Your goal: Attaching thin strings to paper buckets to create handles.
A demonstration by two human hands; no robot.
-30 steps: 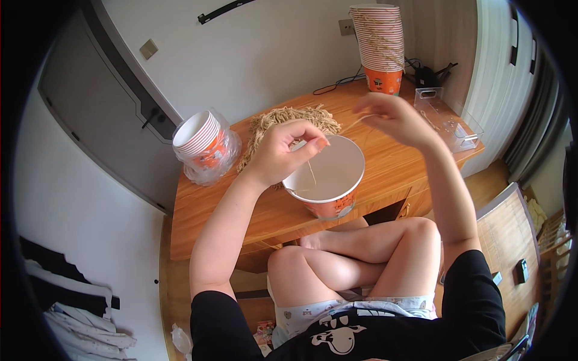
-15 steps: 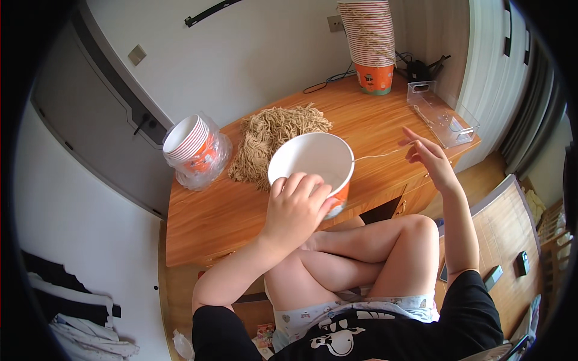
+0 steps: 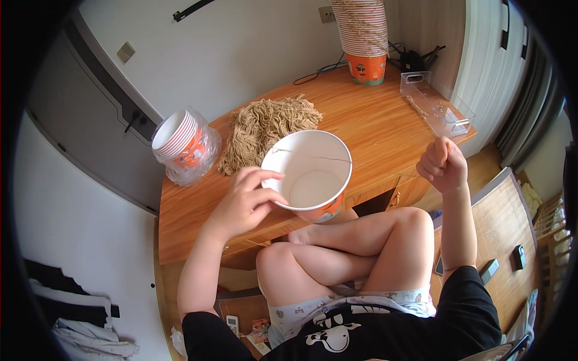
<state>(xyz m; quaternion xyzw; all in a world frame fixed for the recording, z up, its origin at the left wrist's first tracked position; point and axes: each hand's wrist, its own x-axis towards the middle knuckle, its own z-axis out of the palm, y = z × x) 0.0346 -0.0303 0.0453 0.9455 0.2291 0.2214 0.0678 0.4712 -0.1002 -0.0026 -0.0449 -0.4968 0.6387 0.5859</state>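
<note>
Wooden desk (image 3: 385, 129) carries a white paper bowl (image 3: 308, 174) at its front edge, left hand (image 3: 244, 201) gripping its rim, right hand (image 3: 442, 163) fisted well right.

wooden table (image 3: 385, 129) | clear plastic tray (image 3: 436, 103) | bagged cup stack (image 3: 183, 146) | tall cup stack (image 3: 363, 33)

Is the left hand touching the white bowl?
Touching. The head view shows the left hand with its fingers pressed against the outer wall of the white bowl, with no gap between them.
</note>
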